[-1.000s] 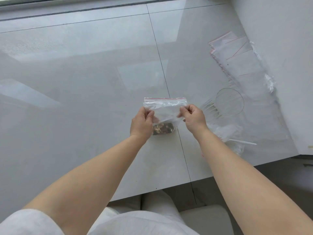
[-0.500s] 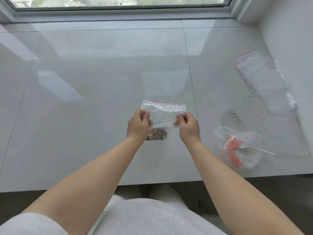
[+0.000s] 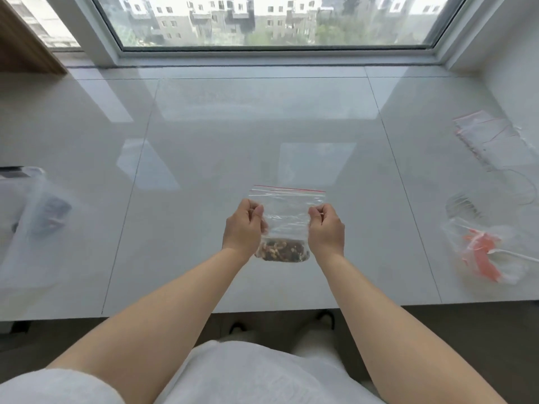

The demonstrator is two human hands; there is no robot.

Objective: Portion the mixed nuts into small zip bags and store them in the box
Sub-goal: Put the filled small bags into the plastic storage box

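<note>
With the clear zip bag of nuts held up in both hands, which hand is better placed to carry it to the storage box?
Left, probably. The left hand pinches the small clear red-striped zip bag and is nearer the blurred clear plastic container at the left edge, seemingly the box. The right hand would cross over.

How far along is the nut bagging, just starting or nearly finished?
Partway, as far as one can tell. Done: one zip bag has nuts in its bottom. In hand: the left hand and right hand pinch its sides, upright above the table. Left: storing it and filling the empty bags at far right. The blurred clear container at left may be the box.
</note>
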